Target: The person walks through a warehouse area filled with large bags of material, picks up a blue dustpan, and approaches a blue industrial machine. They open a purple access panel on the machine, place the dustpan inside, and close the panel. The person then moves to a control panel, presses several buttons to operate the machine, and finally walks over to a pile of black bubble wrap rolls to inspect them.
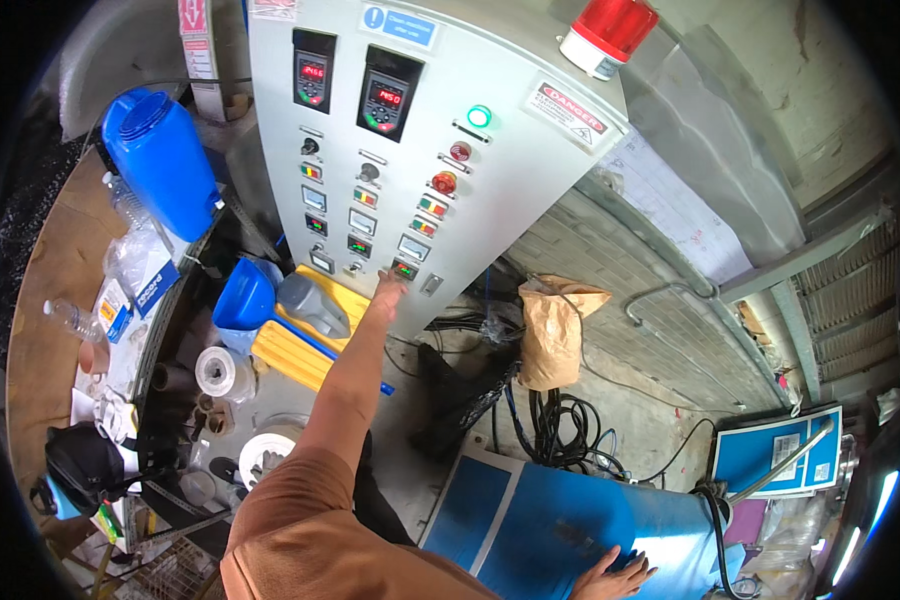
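My left hand point(390, 287) reaches up to the lower part of a grey control cabinet point(510, 235). Its fingertips are at a small square digital controller point(404, 270) with lit red and green digits; at least one finger is stretched out, and nothing shows in the hand. Whether it presses a key is too small to tell. Down at the lower right, my right hand point(613, 577) has its fingers spread over a blue-covered machine body point(560, 520). It holds nothing, and I cannot tell whether it rests on the surface.
The cabinet carries two keypad displays point(385, 92), a red emergency button point(444, 182) and a red beacon point(610, 35). A blue dustpan point(245, 295) and yellow plastic piece point(290, 357) lie below. Cables point(560, 425) coil near a brown paper bag point(552, 335). A blue jerrycan point(162, 160) stands left.
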A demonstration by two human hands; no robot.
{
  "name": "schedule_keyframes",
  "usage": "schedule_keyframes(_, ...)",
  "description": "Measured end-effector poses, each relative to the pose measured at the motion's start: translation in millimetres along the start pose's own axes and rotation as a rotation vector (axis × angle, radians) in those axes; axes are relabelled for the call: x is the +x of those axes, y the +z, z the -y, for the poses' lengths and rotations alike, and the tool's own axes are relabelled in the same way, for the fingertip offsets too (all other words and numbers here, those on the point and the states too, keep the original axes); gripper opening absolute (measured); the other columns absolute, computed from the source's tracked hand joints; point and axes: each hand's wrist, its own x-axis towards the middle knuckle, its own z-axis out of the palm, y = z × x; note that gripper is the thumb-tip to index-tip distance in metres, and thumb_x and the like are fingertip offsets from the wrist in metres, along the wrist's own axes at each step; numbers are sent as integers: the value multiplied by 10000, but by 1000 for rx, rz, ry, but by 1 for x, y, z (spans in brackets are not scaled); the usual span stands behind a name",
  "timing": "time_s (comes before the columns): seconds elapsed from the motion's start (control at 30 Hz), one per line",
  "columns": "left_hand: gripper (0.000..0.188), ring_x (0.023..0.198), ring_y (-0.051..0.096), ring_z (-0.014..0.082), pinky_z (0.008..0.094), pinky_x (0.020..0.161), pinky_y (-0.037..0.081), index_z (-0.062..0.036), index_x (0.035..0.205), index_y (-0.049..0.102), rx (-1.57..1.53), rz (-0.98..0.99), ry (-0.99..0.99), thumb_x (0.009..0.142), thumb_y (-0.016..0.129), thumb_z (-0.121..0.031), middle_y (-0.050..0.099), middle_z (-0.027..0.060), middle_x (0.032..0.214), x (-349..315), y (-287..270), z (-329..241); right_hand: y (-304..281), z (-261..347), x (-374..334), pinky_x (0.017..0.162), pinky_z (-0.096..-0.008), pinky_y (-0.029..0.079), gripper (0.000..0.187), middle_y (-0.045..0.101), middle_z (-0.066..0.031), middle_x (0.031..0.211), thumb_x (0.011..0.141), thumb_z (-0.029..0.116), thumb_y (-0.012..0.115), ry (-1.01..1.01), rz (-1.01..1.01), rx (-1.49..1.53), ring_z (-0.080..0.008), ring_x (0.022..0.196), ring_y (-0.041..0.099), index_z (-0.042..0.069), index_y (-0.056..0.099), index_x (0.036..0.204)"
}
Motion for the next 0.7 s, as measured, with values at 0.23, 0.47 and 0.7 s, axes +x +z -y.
schedule_keyframes(0.23, 800, 1343, 356, 284, 498, 1026, 391, -80, 1418, 276, -280, -170, 167, 692, 594, 25, 372, 91, 1445, 22, 26, 11, 13, -4, 6, 1030, -607, 309, 637, 520, -255, 1303, 940, 541, 541, -76, -91, -31, -477, 1315, 384, -2, 532, 1273)
schedule_keyframes(0.47, 598, 1164, 463, 249, 466, 999, 381, -85, 1277, 470, -513, -132, -1, 704, 632, -26, 505, 59, 1274, 42, 24, 13, 2, 3, 7, 1021, -601, 319, 622, 537, -236, 1286, 943, 536, 536, -60, -60, -39, -477, 1303, 398, 7, 541, 1269)
schedule_keyframes(0.7, 508, 1170, 447, 234, 563, 1037, 293, -102, 1215, 540, -574, -29, -153, 721, 655, -87, 545, 76, 1206, 71, 3, 63, -1, -12, -9, 1050, -604, 290, 716, 516, -238, 1346, 916, 586, 546, 26, -46, -13, -463, 1338, 364, 2, 515, 1329)
